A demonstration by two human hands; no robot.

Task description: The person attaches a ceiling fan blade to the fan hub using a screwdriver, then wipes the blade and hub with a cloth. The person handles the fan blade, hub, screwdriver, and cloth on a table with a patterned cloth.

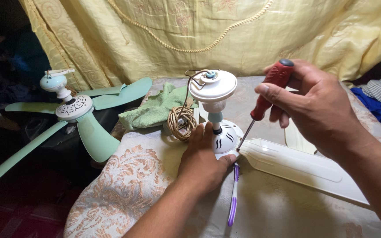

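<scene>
Steadying the white fan hub [224,140], left hand [203,162] rests open; right hand [316,103] grips screwdriver [264,100] at its edge.

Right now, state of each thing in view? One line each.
White fan: upright on the table, blades attached.
Screwdriver: tilted, tip at the fan's hub.
Right hand: gripping the screwdriver.
Left hand: pressed on the fan's hub.
Cord: coiled.
Green cloth: crumpled.
Green fan: upright, untouched.
Toothbrush: lying flat.
</scene>
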